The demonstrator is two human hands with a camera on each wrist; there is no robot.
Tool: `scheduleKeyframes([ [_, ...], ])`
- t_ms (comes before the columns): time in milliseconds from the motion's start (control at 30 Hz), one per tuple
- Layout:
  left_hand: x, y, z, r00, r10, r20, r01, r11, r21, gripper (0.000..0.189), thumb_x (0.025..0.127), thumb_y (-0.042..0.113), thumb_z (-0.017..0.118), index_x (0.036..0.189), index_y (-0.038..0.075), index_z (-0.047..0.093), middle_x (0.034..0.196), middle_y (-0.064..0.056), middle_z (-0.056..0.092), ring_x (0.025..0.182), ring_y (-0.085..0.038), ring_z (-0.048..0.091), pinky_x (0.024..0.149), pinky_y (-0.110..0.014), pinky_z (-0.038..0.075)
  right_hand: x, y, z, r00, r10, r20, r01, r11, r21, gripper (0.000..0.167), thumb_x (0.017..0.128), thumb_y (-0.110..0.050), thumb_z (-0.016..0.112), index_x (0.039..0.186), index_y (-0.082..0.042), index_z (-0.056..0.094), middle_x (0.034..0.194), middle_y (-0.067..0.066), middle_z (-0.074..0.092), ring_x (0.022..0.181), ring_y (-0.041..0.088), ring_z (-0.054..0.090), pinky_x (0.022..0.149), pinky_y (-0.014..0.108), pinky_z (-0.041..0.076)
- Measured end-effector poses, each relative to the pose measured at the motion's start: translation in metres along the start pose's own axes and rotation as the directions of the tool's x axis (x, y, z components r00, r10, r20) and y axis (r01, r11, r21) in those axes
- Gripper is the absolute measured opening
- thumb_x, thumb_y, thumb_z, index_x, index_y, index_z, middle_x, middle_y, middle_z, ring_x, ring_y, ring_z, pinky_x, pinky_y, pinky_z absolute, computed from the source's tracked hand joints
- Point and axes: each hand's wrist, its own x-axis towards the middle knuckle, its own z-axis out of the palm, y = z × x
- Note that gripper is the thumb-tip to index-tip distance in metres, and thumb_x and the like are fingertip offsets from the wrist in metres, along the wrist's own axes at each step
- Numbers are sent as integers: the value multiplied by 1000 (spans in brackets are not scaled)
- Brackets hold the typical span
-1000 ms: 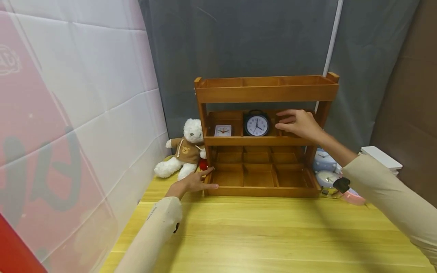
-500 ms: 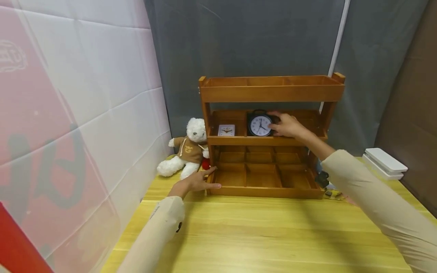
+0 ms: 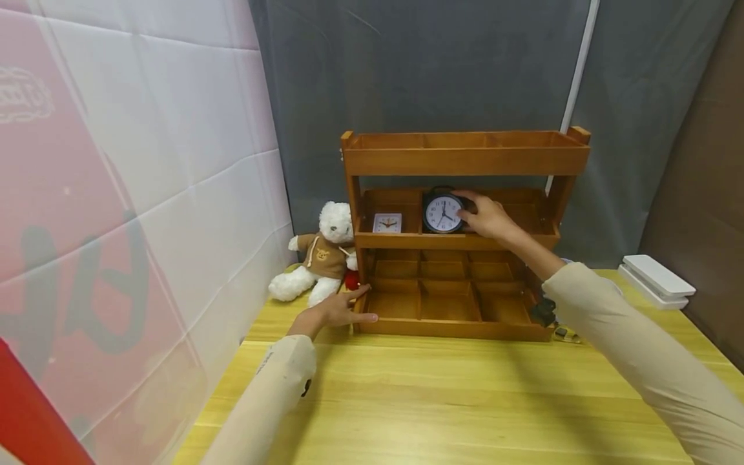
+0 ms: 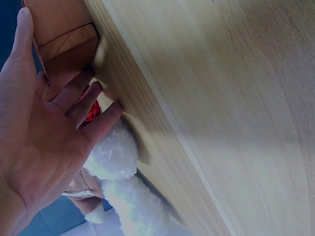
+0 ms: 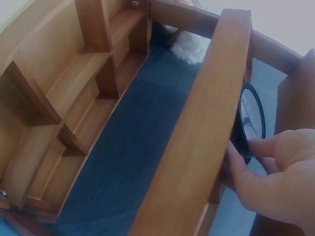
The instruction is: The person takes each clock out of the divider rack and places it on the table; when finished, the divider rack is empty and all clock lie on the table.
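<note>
A brown wooden rack (image 3: 465, 161) with three tiers of compartments stands on the table. In its middle tier, a round black alarm clock (image 3: 440, 214) sits upright in the centre compartment. My right hand (image 3: 490, 218) grips this clock's right edge, thumb at the front by the dial; the right wrist view shows the clock (image 5: 252, 115) edge-on between thumb and fingers. A small white square clock (image 3: 387, 223) occupies the compartment to its left. At the rack's lower left end my left hand (image 3: 332, 311) rests with its fingers spread, as the left wrist view also shows.
A white teddy bear (image 3: 327, 259) in a brown hoodie sits left of the rack, with a red item (image 3: 352, 279) beside it. White flat boxes (image 3: 657, 281) lie at the right back. Objects right of the rack are mostly hidden behind my right sleeve (image 3: 604, 316).
My right hand has moved left from beside the black alarm clock and now grips its right edge. The left hand stays at the rack's end. The head view has shifted slightly.
</note>
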Motion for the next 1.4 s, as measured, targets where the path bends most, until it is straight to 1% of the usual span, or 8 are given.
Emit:
scheduleKeyframes([
  [133,-1,2,2,1000,-2,5,2,1000,0,97,91,69,66,167,26,25,164,-20,37,149,-40,37,118,-56,35,-6,0,-8,1000,8,-9,-7,998,55,56,110,-11,51,164,-11,34,139,31,56,119,43,66,92,39,59],
  [300,0,4,3,1000,5,6,-5,1000,4,96,92,68,66,167,24,25,163,-21,38,148,-41,39,117,-56,36,-20,-1,-19,1000,-3,5,3,994,108,56,110,-12,50,164,-11,33,149,30,48,125,44,61,96,42,57],
  [500,0,4,6,1000,-1,16,1,1000,9,96,92,68,66,167,26,25,162,-21,39,147,-40,40,117,-56,37,-38,2,-28,1000,-20,24,16,990,138,56,110,-10,51,163,-12,35,151,29,45,128,44,59,95,38,58],
  [767,-2,1,5,1000,-5,19,5,1000,1,96,91,70,65,167,26,26,163,-21,38,148,-41,39,117,-58,36,-58,4,-38,999,-39,28,37,997,71,54,110,-12,52,162,-13,38,144,32,52,120,44,65,91,39,60],
  [1000,-3,-2,3,1000,-12,23,13,1000,-14,98,90,72,65,167,27,24,164,-21,36,147,-43,38,116,-59,36,-79,10,-50,999,-23,37,23,1000,2,54,110,-16,54,162,-18,39,150,30,48,132,45,55,93,47,59],
  [1133,-2,-2,1,1000,-15,23,15,1000,-8,98,91,73,64,168,27,23,165,-21,35,147,-44,39,116,-59,36,-96,19,-61,998,-25,60,26,1000,-6,56,110,-22,54,163,-18,36,150,30,48,129,44,58,92,44,59],
  [1267,1,-3,-1,1000,-12,24,12,1000,0,100,90,73,64,168,26,23,165,-21,34,147,-44,39,116,-59,36,-113,33,-70,998,-17,52,19,999,-32,56,111,-22,53,163,-15,36,143,31,55,114,42,68,85,37,62],
  [1400,4,-2,-3,1000,-7,28,7,1000,3,101,90,74,63,168,26,21,164,-22,35,147,-44,39,116,-59,36,-132,51,-80,999,-5,46,8,998,-68,56,110,-20,54,162,-10,36,143,34,54,121,47,63,83,38,62],
])
